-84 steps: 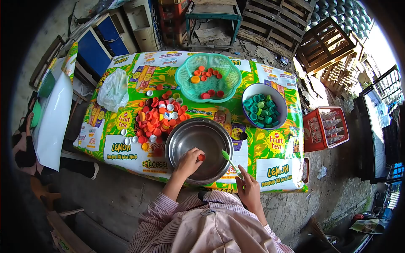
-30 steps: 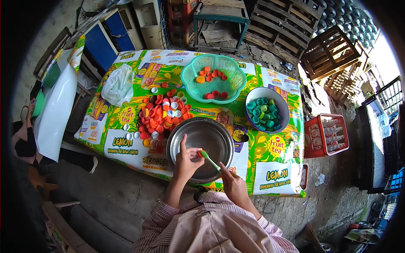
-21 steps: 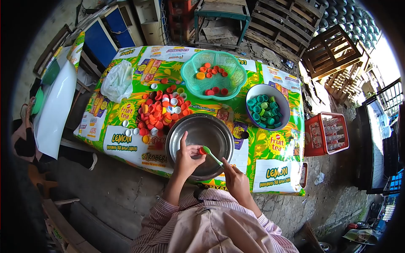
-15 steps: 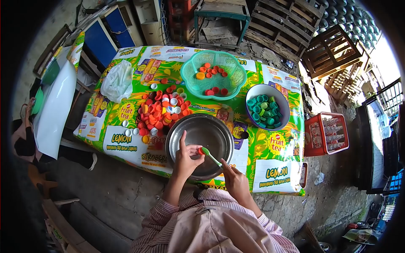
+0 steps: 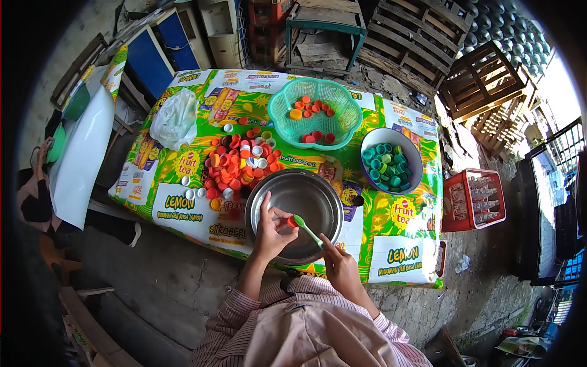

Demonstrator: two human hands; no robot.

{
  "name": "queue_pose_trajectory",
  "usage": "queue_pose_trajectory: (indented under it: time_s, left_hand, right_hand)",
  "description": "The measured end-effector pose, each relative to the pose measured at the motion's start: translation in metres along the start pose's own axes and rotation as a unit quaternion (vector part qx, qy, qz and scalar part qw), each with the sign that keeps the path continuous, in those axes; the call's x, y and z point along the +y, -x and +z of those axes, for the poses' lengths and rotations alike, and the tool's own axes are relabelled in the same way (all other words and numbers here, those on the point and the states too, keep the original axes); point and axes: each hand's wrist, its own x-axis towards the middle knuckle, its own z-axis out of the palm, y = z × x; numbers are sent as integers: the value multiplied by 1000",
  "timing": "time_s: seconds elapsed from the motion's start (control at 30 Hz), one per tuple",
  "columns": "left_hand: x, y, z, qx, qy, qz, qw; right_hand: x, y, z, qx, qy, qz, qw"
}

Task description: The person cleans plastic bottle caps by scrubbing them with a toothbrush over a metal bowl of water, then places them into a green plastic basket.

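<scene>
My left hand (image 5: 271, 230) pinches a red bottle cap (image 5: 293, 221) above the near part of a metal bowl (image 5: 252, 214). A green and white toothbrush (image 5: 309, 231) is gripped by its handle in my right hand (image 5: 340, 260). Its head meets the open side of the cap; the bristles are hidden. To the left of the bowl lies a pile of bottle caps (image 5: 235, 165), mostly red and orange with some white ones. Beyond the bowl, a turquoise plastic basket (image 5: 276, 122) holds several red caps and an orange one. On the right, a white bowl (image 5: 418, 160) contains green caps (image 5: 386, 165).
A printed plastic cloth (image 5: 183, 211) covers the table. A white plastic bag (image 5: 174, 119) lies at the far left. A dark cap (image 5: 358, 200) sits near the metal bowl. A red crate (image 5: 474, 200) stands right of the table. Another person's hand (image 5: 43, 150) shows at the left edge.
The view has shifted slightly, so the table appears a little further right and lower. Both hands keep their holds, and the toothbrush stays at the red cap.
</scene>
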Motion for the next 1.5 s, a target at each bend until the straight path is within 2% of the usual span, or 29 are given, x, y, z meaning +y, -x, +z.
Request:
queue_pose_trajectory:
  time_s: [0.1,0.23,0.4,0.5,0.57,0.63,0.7,0.83,0.9,0.97,1.03,1.13,1.23,1.3,1.37,1.43,1.5]
  left_hand:
    - [-3,0,-1,-4,-20,15,1000]
    - [1,-2,-5,-6,-86,53,995]
    - [3,-3,-6,-4,-73,40,997]
    - [1,-4,-7,-10,-71,35,997]
    - [1,-5,-9,-12,-81,31,996]
    - [3,-6,-10,-33,-177,57,982]
    - [9,-7,-8,-46,-167,39,984]
    - [15,-8,-5,-57,-196,25,979]
    - [18,-11,-5,-53,-201,28,978]
    - [20,-12,-4,-51,-204,33,977]
    - [23,-12,-4,-50,-250,30,966]
    - [25,-11,-1,-39,-222,17,974]
    - [21,-12,0,-34,-217,32,975]
    - [20,-10,1,-29,-213,34,976]
    - [21,-10,0,-23,-211,36,977]
    - [23,-10,2,-19,-165,27,986]
    - [22,-9,0,-19,-133,4,991]
  right_hand:
    - [-7,-1,1,35,3,22,999]
    - [-6,3,10,8,21,16,1000]
    - [-4,3,9,31,8,24,999]
    - [-2,5,9,1,34,24,999]
    - [1,1,3,42,17,42,998]
    - [-7,1,-4,45,-1,37,998]
    - [-14,2,-6,-22,12,19,1000]
    - [0,-3,-3,32,29,42,998]
    - [-3,0,-4,29,20,32,999]
    - [-2,5,0,-17,55,4,998]
    - [3,3,0,0,52,23,998]
    - [-1,1,-3,18,34,28,999]
    - [-1,1,-1,-17,54,-9,998]
    - [8,-3,-1,17,46,35,998]
    - [3,-1,-4,24,34,27,999]
    - [-1,6,-3,-25,20,-1,999]
    - [7,8,-1,-9,8,-5,1000]
